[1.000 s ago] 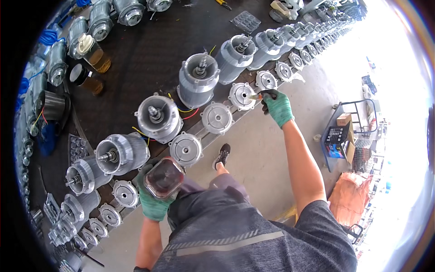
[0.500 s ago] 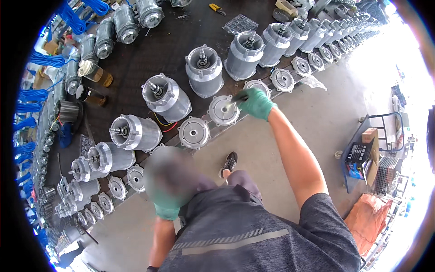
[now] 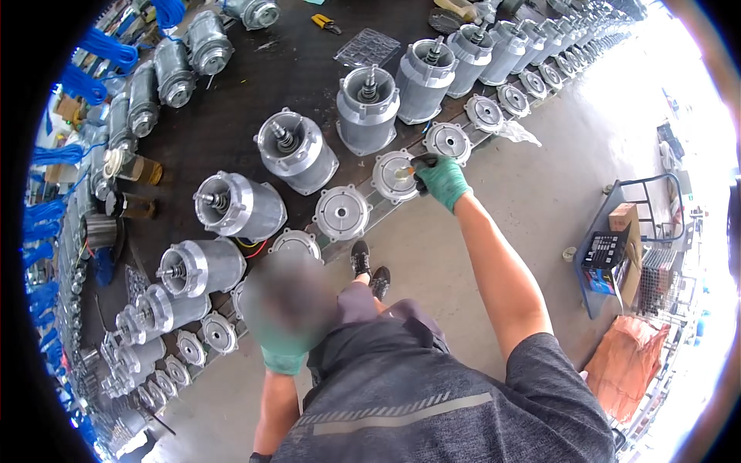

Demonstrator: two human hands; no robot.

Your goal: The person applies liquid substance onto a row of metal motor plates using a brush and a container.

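Observation:
My right hand, in a green glove with dark fingertips, is closed around a small brush-like tool with a pale yellowish tip. The tip is at the middle of a round metal end cover lying flat on the bench edge. More end covers lie beside it, one to the left and one to the right. Behind them stand open motor housings with shafts, such as the nearest housing. My left hand, also green-gloved, is low near my body; its fingers are hidden by a blurred patch.
The dark bench carries a long curved row of motor housings. Lidded jars, pliers and a clear plastic tray sit farther back. A blue cart with boxes and an orange sack are at right on the floor.
I have shifted right along the bench, so housings and covers sit farther left in view. My right hand with the tool has passed from one end cover to the neighbouring one on its right.

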